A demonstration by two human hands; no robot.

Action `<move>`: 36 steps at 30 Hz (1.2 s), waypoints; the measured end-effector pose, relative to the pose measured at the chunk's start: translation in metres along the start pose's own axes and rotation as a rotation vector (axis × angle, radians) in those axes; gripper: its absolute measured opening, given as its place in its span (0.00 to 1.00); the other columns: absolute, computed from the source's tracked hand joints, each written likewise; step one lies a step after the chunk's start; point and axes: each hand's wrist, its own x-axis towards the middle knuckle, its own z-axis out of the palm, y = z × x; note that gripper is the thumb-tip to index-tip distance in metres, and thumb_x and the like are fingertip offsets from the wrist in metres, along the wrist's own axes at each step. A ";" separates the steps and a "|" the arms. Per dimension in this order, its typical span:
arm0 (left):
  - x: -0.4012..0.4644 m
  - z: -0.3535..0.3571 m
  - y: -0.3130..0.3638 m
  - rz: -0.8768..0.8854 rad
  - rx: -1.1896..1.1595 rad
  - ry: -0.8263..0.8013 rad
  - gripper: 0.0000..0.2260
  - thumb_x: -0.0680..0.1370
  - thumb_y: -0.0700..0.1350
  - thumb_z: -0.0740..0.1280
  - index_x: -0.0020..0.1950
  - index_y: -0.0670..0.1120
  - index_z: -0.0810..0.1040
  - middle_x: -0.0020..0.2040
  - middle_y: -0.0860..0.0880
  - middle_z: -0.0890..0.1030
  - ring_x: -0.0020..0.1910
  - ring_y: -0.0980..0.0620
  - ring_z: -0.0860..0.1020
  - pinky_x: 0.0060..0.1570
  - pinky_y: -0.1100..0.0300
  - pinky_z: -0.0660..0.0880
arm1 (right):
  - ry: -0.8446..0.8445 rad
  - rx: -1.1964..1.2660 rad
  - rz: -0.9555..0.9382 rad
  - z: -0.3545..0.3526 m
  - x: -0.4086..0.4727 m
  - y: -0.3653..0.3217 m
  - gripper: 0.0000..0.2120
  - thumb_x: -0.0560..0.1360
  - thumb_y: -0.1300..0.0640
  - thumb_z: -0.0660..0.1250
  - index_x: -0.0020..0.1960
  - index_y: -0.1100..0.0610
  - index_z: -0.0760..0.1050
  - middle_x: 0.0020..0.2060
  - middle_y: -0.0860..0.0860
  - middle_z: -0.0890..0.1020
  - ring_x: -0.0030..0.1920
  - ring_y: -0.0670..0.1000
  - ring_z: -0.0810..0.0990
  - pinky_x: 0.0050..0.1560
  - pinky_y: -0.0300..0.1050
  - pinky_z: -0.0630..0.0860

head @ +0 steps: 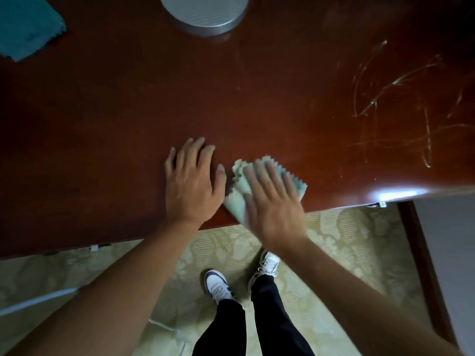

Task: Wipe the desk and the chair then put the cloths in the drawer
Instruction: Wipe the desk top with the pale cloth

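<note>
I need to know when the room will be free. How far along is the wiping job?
Early, by the look of it. The right hand presses a pale cloth flat on the desk near its front edge; the left hand rests beside it. Streaks remain at right. A teal cloth lies unused. Chair and drawer are out of view.

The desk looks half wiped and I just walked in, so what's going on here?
A person stands at the dark red desk, pressing a pale green cloth flat under the right hand near the front edge. The left hand rests flat on the wood beside it. A darker teal cloth lies untouched at the far left corner, near a round grey object.
</note>
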 end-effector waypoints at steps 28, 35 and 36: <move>0.005 -0.003 0.002 -0.049 -0.011 -0.004 0.19 0.79 0.50 0.58 0.66 0.43 0.76 0.68 0.45 0.76 0.70 0.46 0.71 0.71 0.43 0.63 | -0.068 -0.012 -0.016 -0.025 0.180 0.045 0.26 0.84 0.47 0.45 0.80 0.54 0.56 0.79 0.54 0.60 0.80 0.56 0.53 0.77 0.58 0.52; 0.006 -0.001 0.002 -0.053 -0.015 -0.013 0.20 0.80 0.51 0.56 0.67 0.43 0.74 0.68 0.45 0.76 0.70 0.46 0.71 0.71 0.43 0.62 | 0.001 0.006 0.023 -0.012 0.146 -0.003 0.25 0.84 0.48 0.47 0.79 0.55 0.59 0.79 0.55 0.60 0.80 0.56 0.53 0.78 0.58 0.51; 0.006 -0.002 0.001 -0.052 -0.014 -0.019 0.20 0.80 0.51 0.56 0.67 0.43 0.74 0.68 0.45 0.76 0.71 0.46 0.70 0.72 0.43 0.62 | 0.008 0.001 -0.002 -0.009 0.113 -0.009 0.25 0.84 0.49 0.47 0.78 0.56 0.60 0.78 0.56 0.61 0.79 0.57 0.54 0.77 0.59 0.54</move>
